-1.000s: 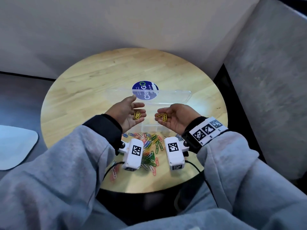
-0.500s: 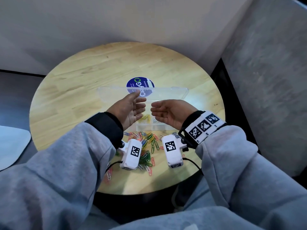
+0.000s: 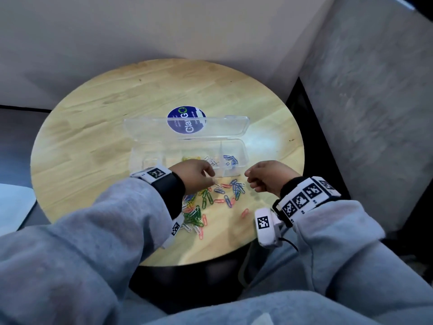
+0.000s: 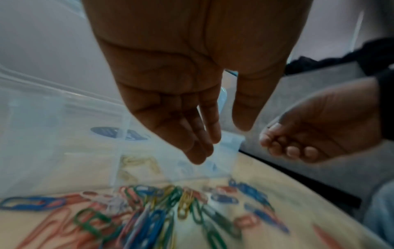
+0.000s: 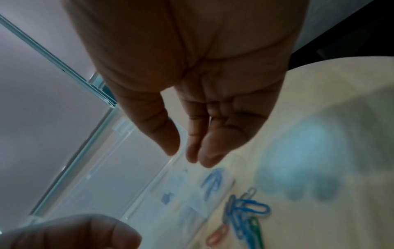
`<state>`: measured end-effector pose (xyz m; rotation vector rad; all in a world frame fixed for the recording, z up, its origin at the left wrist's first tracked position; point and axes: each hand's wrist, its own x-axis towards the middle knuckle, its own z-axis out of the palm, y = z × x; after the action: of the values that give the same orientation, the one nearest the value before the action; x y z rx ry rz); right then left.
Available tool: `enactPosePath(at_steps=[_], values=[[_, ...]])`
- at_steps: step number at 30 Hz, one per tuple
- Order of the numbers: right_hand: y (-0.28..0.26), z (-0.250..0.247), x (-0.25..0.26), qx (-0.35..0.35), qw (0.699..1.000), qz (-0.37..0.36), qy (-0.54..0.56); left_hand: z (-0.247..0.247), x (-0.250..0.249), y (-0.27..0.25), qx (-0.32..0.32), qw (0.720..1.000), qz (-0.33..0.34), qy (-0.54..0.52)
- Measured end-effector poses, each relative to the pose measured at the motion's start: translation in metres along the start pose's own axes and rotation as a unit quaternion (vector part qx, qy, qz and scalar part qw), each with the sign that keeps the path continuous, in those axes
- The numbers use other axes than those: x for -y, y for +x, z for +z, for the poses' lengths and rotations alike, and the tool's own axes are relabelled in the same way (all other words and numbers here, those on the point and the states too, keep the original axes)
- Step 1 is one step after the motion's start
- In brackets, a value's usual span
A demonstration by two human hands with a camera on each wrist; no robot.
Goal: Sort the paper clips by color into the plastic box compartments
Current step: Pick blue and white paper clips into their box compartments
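Note:
A clear plastic box (image 3: 243, 158) stands open on the round wooden table (image 3: 93, 137), its lid tipped back. Its compartments hold yellow clips (image 3: 191, 158), white clips (image 3: 210, 160) and blue clips (image 3: 230, 159). A mixed pile of coloured paper clips (image 3: 210, 200) (image 4: 162, 210) lies in front of the box. My left hand (image 3: 212, 178) (image 4: 221, 144) hovers palm down over the pile's far edge, fingers relaxed and empty. My right hand (image 3: 251, 181) (image 5: 187, 157) hangs right of the pile by the box's near right corner, loosely curled, holding nothing. Blue clips (image 5: 241, 208) lie below it.
A round blue sticker (image 3: 186, 123) shows through the lid. One red clip (image 3: 244, 212) lies apart, right of the pile. A grey cushion (image 3: 375, 113) rises close on the right. A pale flat object (image 3: 14, 207) sits off the table's left side.
A second ago both palms faced up, each with yellow clips. The clips went into the box. Both hands have since turned palm down, pulled back to the pile and moved apart.

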<state>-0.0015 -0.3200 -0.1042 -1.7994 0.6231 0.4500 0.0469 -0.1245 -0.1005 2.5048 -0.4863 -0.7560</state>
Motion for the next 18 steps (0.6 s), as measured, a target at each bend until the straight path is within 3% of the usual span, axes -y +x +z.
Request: enactPosePath(at_steps=[6,13,18], values=[[0.013,0.010,-0.021,-0.029,0.977,0.038,-0.207,0.033,-0.007,0.004,0.028,0.983,0.009,0.179],[0.020,0.018,-0.026,-0.065,0.952,0.023,-0.299,0.049,-0.008,0.016,0.007,0.982,0.028,0.187],[0.027,0.021,-0.030,-0.089,0.941,-0.003,-0.327,0.060,-0.014,0.022,-0.018,0.980,-0.003,0.200]])
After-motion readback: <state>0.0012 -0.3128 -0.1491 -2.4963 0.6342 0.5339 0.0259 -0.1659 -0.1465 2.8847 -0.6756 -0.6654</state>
